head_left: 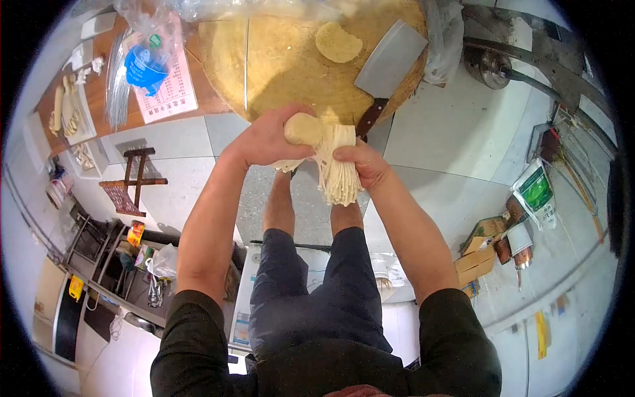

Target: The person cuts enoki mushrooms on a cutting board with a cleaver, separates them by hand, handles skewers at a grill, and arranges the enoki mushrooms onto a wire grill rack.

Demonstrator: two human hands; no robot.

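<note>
My left hand (271,135) is closed around a bunch of enoki mushrooms, its round, pale cut end (303,129) facing up; some stems poke out below the fingers. Close beside it, my right hand (365,163) grips a loose portion of enoki mushrooms (339,165), thumb on top, with the stems fanning downward. The two portions touch, and I cannot tell whether they are fully separate. Both hands are just in front of the round wooden chopping board (284,73). On the board lie a flat, round tan slice (338,42) and a cleaver (391,58), its dark handle toward me.
Left of the board, a pink printed sheet (173,92) and a blue-printed plastic bag (145,69) lie on a wooden surface. A folding stool (135,182) stands on the tiled floor. Cardboard boxes (477,258) and a green-white packet (534,190) are at the right.
</note>
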